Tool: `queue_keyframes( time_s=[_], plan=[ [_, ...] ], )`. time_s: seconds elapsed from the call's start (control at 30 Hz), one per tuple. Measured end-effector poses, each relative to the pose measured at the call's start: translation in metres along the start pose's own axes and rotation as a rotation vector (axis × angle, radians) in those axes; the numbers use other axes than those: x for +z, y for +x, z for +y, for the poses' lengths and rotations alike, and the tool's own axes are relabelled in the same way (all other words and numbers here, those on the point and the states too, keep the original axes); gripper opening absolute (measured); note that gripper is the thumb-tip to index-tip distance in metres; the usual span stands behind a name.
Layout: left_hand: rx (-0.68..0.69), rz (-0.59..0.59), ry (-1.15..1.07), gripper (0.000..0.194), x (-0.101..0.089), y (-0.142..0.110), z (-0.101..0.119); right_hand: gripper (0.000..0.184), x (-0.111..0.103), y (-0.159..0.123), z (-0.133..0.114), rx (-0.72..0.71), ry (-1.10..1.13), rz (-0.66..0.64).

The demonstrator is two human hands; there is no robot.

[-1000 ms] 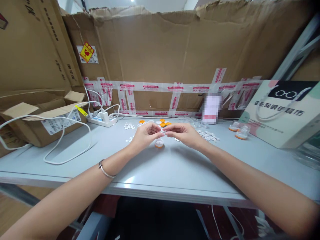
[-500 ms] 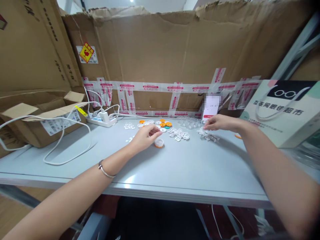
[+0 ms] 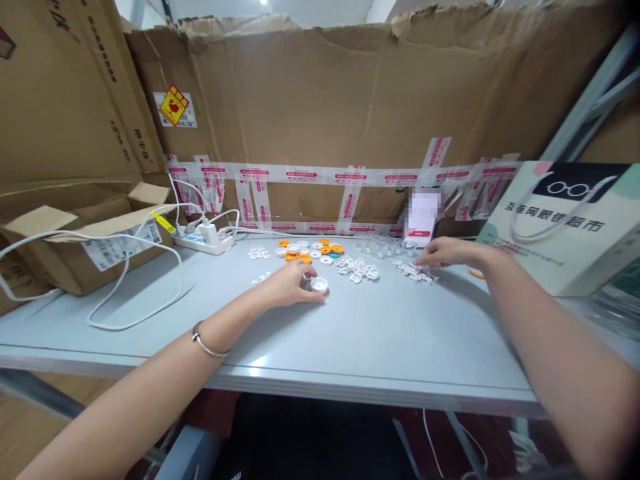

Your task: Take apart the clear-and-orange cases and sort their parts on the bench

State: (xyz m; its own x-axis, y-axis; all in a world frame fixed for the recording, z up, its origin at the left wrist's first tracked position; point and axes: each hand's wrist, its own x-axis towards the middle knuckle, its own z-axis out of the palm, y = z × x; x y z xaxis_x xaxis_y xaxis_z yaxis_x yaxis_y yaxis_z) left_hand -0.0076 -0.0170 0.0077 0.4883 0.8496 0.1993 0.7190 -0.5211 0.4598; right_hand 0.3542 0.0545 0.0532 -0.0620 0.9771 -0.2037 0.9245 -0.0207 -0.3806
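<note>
My left hand [image 3: 290,285] rests low over the table, its thumb and fingers curled around the side of a small round white cap [image 3: 319,285]. The cap lies with its hollow side up. At the right, my right hand [image 3: 445,253] has its fingertips pinched together at a pile of small white plastic pieces [image 3: 414,272]; what is between them is too small to make out. Between the hands lies a second heap of white cut-out plastic parts [image 3: 358,269]. Behind my left hand are several orange rings [image 3: 298,257] and white rings [image 3: 326,261].
Clear plastic cups [image 3: 383,247] stand at the back near a propped phone [image 3: 421,217]. A paper bag [image 3: 555,227] is at right. A power strip [image 3: 206,241], a looping white cable [image 3: 135,327] and an open carton [image 3: 85,250] are at left. Small white discs [image 3: 259,253] lie scattered.
An orange-based round piece is gone from beside my left hand, and a white cap is there instead. More orange rings show behind that hand. My right hand has shifted slightly right and down.
</note>
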Motion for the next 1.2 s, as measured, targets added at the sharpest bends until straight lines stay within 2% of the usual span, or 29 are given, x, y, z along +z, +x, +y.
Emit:
queue_keyframes(
  time_s=[0.07, 0.13, 0.2, 0.27, 0.37, 0.47, 0.73, 0.9, 1.2],
  plan=[
    [-0.005, -0.014, 0.015, 0.043, 0.001, 0.001, -0.001, 0.041, 0.005, -0.007, -0.020, -0.014, 0.025, 0.184],
    [-0.003, -0.015, 0.010, 0.038, 0.003, 0.002, -0.001, 0.042, 0.020, -0.016, -0.050, -0.154, 0.104, 0.303],
    [0.006, 0.005, 0.002, 0.037, 0.004, 0.002, -0.002, 0.041, 0.046, -0.024, -0.084, -0.373, 0.221, 0.284],
    [0.020, 0.029, -0.003, 0.037, 0.005, 0.003, -0.003, 0.042, 0.077, -0.031, -0.115, -0.544, 0.224, 0.200],
    [0.050, 0.013, -0.001, 0.037, 0.005, 0.004, -0.005, 0.048, 0.114, -0.034, -0.142, -0.669, 0.164, 0.146],
    [0.081, -0.013, 0.009, 0.036, 0.004, 0.004, -0.005, 0.046, 0.127, -0.032, -0.145, -0.671, 0.197, 0.096],
    [0.165, -0.059, -0.029, 0.021, 0.000, 0.003, -0.002, 0.034, 0.124, -0.028, -0.137, -0.800, 0.277, 0.072],
    [0.217, -0.103, -0.053, 0.017, -0.002, 0.002, -0.002, 0.034, 0.121, -0.032, -0.137, -0.774, 0.301, 0.041],
    [0.193, -0.108, -0.048, 0.026, -0.009, -0.001, -0.002, 0.033, 0.112, -0.037, -0.138, -0.715, 0.390, 0.007]
  ],
)
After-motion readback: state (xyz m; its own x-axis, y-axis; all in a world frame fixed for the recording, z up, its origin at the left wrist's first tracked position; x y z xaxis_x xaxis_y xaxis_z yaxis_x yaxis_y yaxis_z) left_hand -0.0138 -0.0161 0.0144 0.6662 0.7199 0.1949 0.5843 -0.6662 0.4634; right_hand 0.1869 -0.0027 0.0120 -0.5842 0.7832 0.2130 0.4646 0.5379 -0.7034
